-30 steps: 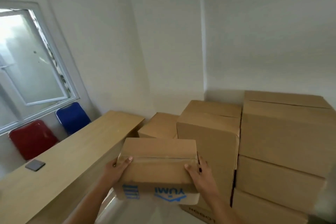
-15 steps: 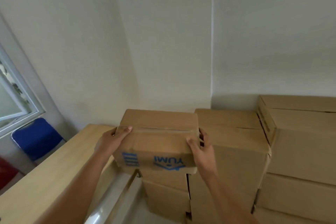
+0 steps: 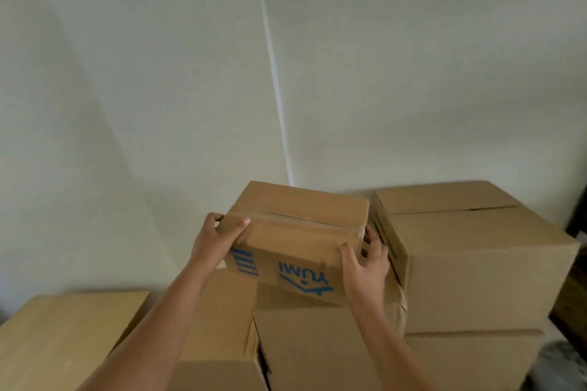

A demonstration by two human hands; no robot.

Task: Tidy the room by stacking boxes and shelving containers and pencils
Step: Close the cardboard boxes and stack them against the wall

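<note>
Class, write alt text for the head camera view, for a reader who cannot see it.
Two bare hands, left hand and right hand, grip a small taped cardboard box with upside-down blue print, held tilted above lower boxes. A taller stack of boxes stands to its right, in a white-walled corner.

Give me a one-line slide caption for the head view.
Both hands, left hand and right hand, hold a taped box above stacked cardboard boxes.
</note>
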